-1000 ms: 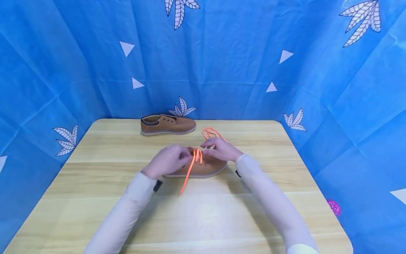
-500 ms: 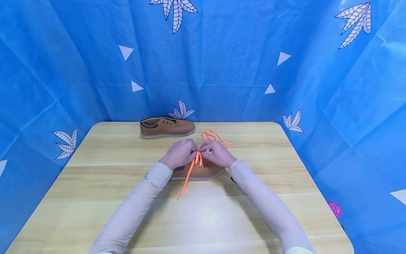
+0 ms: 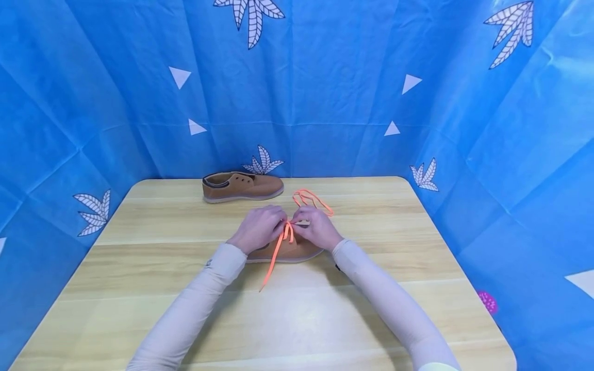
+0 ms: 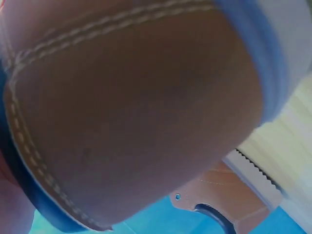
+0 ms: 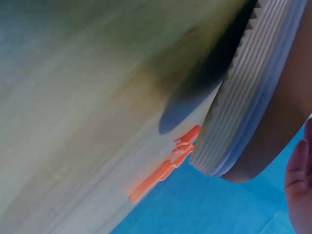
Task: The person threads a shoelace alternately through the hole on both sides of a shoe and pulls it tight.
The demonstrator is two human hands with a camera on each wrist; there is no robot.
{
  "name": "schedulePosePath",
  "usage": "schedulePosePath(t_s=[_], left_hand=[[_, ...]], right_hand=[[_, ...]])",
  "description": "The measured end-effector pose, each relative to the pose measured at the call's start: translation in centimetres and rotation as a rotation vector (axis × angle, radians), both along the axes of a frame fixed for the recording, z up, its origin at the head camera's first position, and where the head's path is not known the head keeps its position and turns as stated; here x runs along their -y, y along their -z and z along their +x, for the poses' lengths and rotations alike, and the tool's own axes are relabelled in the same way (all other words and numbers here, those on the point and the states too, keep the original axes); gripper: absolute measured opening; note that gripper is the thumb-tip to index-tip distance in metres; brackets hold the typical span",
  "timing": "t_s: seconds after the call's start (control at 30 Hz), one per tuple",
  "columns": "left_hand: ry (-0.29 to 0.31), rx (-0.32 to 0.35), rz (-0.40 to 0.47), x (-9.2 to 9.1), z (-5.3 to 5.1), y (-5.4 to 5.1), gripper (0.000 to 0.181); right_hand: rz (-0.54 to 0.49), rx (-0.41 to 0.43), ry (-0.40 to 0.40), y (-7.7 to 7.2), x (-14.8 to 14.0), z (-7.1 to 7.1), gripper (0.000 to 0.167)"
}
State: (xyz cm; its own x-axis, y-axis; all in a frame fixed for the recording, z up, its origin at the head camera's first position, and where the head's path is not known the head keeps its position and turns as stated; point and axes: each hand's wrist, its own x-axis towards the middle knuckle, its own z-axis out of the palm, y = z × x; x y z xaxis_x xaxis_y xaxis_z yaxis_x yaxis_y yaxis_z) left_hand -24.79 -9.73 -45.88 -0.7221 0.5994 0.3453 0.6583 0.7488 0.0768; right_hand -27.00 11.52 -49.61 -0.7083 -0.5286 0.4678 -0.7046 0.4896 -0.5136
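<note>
A brown shoe lies at the table's middle, toe to the right, with an orange lace at its eyelets; one lace end hangs over the near side. The left hand pinches the lace at the top of the shoe. From the other side the right hand pinches it too, fingertips almost meeting the left ones. In the left wrist view the shoe's side fills most of the picture. The right wrist view has the sole edge and part of the right hand.
Behind stands a second brown shoe, its eyelets without a lace. More orange lace lies looped on the wooden table, beyond the right hand. A blue patterned cloth surrounds the table's back and sides.
The left hand has moved right and up to the top of the shoe, and both hands have come together on the lace. Over the last half second they have barely moved.
</note>
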Motion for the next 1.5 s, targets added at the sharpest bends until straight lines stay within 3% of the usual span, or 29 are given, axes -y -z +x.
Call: schedulePosePath(t_s=[0.27, 0.53, 0.67, 0.77, 0.87, 0.97, 1.13, 1.2, 1.3, 1.4, 1.5], left_hand=[[-0.005, -0.039, -0.009, 0.4, 0.4, 0.4, 0.009], [-0.011, -0.061, -0.038, 0.4, 0.7, 0.7, 0.008], [-0.023, -0.074, -0.046, 0.3, 0.8, 0.5, 0.009], [-0.052, -0.045, 0.006, 0.3, 1.3, 0.3, 0.011], [-0.116, 0.025, 0.099, 0.4, 2.7, 0.0, 0.01], [-0.199, 0.13, 0.176, 0.9, 4.8, 0.0, 0.015], [-0.288, 0.274, 0.207, 1.5, 8.4, 0.8, 0.036], [-0.32, 0.323, 0.202, 1.7, 9.4, 1.3, 0.038], [-0.349, 0.407, 0.179, 2.0, 10.3, 2.5, 0.038], [-0.346, 0.479, 0.193, 2.3, 10.4, 3.7, 0.025], [-0.311, 0.508, 0.252, 2.3, 9.9, 4.5, 0.01]], right_hand=[[0.032, -0.164, -0.007, 0.1, 0.5, 0.4, 0.01], [0.09, -0.342, 0.062, 0.6, -0.2, 0.8, 0.006], [0.126, -0.371, 0.082, 0.6, -0.5, 1.1, 0.01], [0.17, -0.286, 0.095, 0.2, -0.8, 1.3, 0.013], [0.204, -0.119, 0.09, -0.3, -1.7, 1.5, 0.019], [0.222, 0.071, 0.06, -0.7, -3.1, 1.7, 0.036], [0.343, 0.315, 0.025, -0.7, -5.2, 1.5, 0.082], [0.391, 0.375, 0.007, -0.4, -5.6, 1.5, 0.095], [0.403, 0.422, -0.021, -0.1, -5.7, 1.5, 0.102], [0.393, 0.426, -0.021, 0.1, -5.7, 1.5, 0.102], [0.389, 0.43, -0.004, 0.2, -5.8, 1.4, 0.102]])
